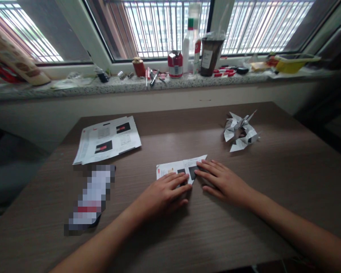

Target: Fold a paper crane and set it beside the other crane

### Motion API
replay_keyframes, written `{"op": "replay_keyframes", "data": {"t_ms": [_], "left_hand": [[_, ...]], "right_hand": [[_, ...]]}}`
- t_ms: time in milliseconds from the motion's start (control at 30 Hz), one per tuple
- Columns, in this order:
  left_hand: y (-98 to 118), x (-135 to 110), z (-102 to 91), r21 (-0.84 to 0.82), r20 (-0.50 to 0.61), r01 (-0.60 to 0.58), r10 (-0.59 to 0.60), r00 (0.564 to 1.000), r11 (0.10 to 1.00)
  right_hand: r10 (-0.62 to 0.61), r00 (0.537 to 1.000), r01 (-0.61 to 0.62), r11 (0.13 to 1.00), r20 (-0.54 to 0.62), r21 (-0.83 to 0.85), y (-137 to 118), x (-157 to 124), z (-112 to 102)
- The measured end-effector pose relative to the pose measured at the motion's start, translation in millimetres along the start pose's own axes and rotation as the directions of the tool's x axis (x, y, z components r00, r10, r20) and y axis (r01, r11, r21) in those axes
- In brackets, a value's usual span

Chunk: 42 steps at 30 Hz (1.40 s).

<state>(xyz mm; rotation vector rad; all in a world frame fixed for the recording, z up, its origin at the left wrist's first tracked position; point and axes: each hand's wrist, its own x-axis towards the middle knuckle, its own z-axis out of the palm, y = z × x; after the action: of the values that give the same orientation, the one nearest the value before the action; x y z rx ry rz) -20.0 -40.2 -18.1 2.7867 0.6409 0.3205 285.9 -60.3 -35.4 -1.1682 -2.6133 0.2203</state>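
A folded sheet of printed paper (170, 167) lies flat on the brown table, its right end tapering to a point. My left hand (166, 191) rests over its lower edge with the fingers stretched out, covering part of the print. At the paper's right side, my right hand (223, 178) lies with fingers spread, the tips touching or just beside the slanted edge. Neither hand grips anything. Beyond my right hand stands a folded paper piece (240, 131) with several pointed flaps around a hollow middle.
Printed sheets (110, 138) lie stacked at the table's back left. A pixelated flat object (91, 199) is nearer me. Along the stone windowsill (85, 89) stand a red can (175, 64), a clear bottle (189, 53), a dark drink cup (211, 55) and a yellow container (294, 64).
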Motion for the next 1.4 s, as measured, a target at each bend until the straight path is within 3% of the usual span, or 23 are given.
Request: {"op": "replay_keyframes", "data": {"t_ms": [433, 700, 1000, 1233, 1400], "left_hand": [[-6, -3, -14.5, -0.137, 0.035, -0.024, 0.029, 0.999, 0.99], [-6, -5, -17.1, -0.131, 0.055, -0.026, 0.033, 0.998, 0.991], [-5, -5, -13.7, -0.206, 0.043, 0.003, 0.006, 0.999, 0.978], [-4, -2, -12.5, -0.274, 0.032, 0.109, -0.104, 0.994, 0.956], [-6, -3, -5.8, -0.204, -0.022, 0.062, -0.068, 0.997, 0.977]], "right_hand": [[-0.053, 0.998, 0.052, 0.998, -0.04, -0.032, -5, 4, -6], [-0.07, 0.997, 0.068, 0.997, -0.041, -0.047, -6, 8, -11], [0.081, 0.984, -0.055, 0.985, -0.158, 0.162, -3, 40, -8], [0.162, 0.976, -0.101, 0.93, -0.148, 0.352, 3, 48, -4], [0.159, 0.981, -0.097, 0.903, -0.116, 0.419, 7, 43, -9]]}}
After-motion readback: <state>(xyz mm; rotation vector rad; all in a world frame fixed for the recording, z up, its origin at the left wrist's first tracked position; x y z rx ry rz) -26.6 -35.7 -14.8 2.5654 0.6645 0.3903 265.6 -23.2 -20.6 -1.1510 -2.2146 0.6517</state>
